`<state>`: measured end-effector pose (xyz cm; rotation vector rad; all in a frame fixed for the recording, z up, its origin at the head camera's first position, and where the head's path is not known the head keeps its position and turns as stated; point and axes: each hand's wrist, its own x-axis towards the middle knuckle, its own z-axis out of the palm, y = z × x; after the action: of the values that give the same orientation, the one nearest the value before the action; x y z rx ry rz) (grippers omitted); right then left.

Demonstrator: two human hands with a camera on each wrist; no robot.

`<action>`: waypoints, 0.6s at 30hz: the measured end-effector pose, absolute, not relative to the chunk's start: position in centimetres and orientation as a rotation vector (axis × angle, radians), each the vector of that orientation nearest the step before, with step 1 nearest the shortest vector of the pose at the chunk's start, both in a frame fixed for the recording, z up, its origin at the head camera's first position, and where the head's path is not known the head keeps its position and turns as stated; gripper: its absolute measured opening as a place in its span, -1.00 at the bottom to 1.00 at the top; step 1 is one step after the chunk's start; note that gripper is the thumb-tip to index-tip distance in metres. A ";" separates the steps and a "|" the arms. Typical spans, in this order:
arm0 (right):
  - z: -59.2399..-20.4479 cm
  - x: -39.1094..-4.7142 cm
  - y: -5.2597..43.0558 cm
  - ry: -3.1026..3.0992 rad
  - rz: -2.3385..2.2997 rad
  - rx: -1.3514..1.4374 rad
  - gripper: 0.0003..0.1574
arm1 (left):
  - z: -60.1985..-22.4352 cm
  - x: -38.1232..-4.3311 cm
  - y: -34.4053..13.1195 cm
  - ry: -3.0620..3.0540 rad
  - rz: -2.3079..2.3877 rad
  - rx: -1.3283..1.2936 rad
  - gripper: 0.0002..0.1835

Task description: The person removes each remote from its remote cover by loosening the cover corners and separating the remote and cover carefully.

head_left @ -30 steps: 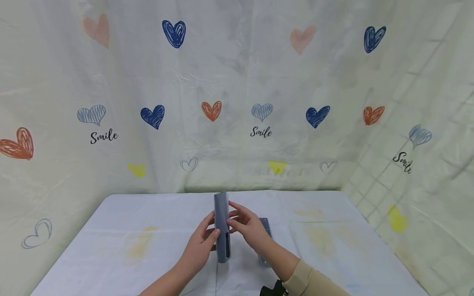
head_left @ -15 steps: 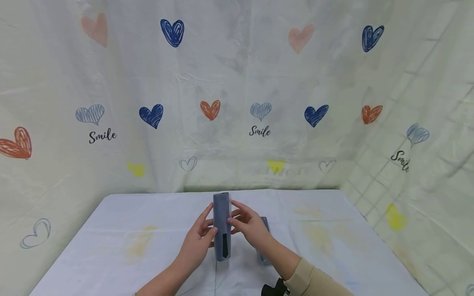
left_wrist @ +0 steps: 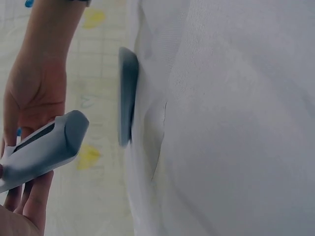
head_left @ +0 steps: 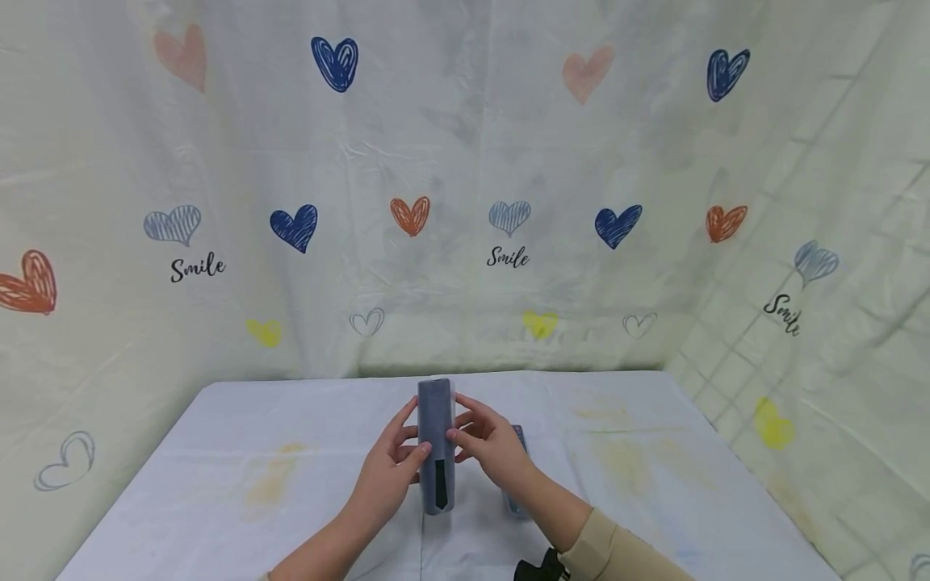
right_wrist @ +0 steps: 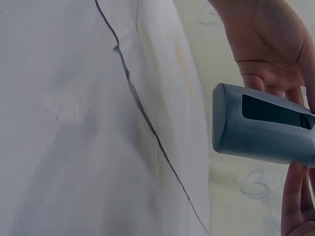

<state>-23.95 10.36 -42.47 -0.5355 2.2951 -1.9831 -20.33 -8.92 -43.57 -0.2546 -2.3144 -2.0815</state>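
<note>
Head view, two hands (head_left: 385, 470) (head_left: 497, 450) gripping one blue-grey device (head_left: 434, 415), one slim object (head_left: 519, 436) on one table (head_left: 334, 428)

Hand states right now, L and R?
Left hand: holding the blue-grey oblong object by its left side, thumb on the front.
Right hand: holding the same object at its right side.
</note>
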 end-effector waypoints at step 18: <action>-42.8 -24.5 10.4 2.329 -1.962 -0.559 -0.24 | -43.7 -20.2 -9.2 -2.339 -2.070 -0.216 -0.29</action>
<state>-24.52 10.41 -42.75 -0.5585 2.3293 -1.9620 -20.22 -9.18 -43.70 -0.2159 -2.3387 -2.0702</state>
